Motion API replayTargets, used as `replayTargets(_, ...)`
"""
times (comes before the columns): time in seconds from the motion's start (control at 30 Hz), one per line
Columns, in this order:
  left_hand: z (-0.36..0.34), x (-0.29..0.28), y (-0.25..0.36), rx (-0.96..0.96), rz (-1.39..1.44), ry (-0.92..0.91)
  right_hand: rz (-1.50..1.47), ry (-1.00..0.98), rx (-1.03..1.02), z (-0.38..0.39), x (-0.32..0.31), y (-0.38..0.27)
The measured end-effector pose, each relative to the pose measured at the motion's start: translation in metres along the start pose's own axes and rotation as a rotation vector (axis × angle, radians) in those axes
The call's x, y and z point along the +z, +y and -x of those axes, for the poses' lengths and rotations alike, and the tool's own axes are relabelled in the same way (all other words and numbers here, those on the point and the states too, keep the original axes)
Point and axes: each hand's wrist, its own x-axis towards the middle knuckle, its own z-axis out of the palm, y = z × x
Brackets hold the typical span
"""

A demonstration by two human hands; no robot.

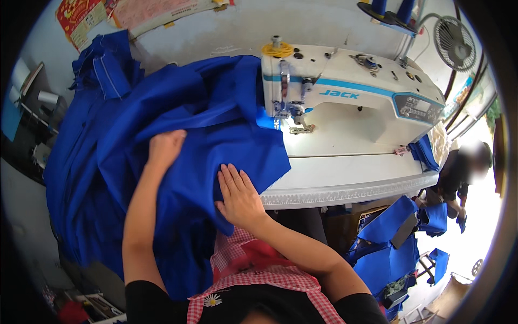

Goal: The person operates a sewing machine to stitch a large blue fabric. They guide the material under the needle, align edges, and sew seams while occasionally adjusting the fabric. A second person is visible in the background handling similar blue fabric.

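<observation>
A large mass of blue fabric [108, 178] drapes over the left part of the sewing table [324, 194] and hangs down its front. My left hand [166, 143] has its fingers curled closed on the fabric, gripping it. My right hand [237, 197] lies flat on the same fabric, fingers extended, lower and further right. The fabric reaches under the front of the white industrial sewing machine [350, 75], beside its needle and presser foot [299, 128]. Whether the presser foot is down on the cloth I cannot tell.
Blue cut pieces [386, 237] are piled below the table at the right, and a folded one [423, 151] sits by the machine's end. A fan [453, 43] and thread cones [402, 11] are above. A co-worker [453, 183] is by the bright doorway. A dark shelf [27, 135] stands left.
</observation>
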Motion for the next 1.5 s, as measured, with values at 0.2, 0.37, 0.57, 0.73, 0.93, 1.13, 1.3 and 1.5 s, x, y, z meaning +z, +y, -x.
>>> replayTargets(0.2,-0.044,0.025,0.141,0.468,0.293,0.021,0.102,-0.049,0.026,-0.013,0.002,-0.005)
replayTargets(0.37,-0.067,0.083,0.192,0.203,0.199,-0.139,-0.117,0.133,-0.147,0.008,0.007,0.015)
replayTargets(0.57,0.042,0.040,0.179,0.309,0.250,-0.108,-0.704,-0.034,0.270,0.149,-0.093,0.090)
replayTargets(0.73,0.108,0.049,0.170,0.114,0.069,0.163,0.277,0.131,1.050,0.339,-0.118,0.221)
replayTargets(0.93,0.124,0.051,0.164,0.073,0.044,0.219,0.544,-0.016,1.085,0.409,-0.084,0.248)
replayTargets(1.13,0.126,0.054,0.166,0.050,0.093,0.260,0.366,0.139,1.045,0.422,-0.094,0.254)
replayTargets(1.3,0.124,0.049,0.171,0.036,0.147,0.259,0.432,0.397,1.078,0.423,-0.106,0.249)
replayTargets(1.5,0.116,0.035,0.234,0.363,0.534,0.276,-0.577,0.237,0.857,0.271,-0.161,0.141)
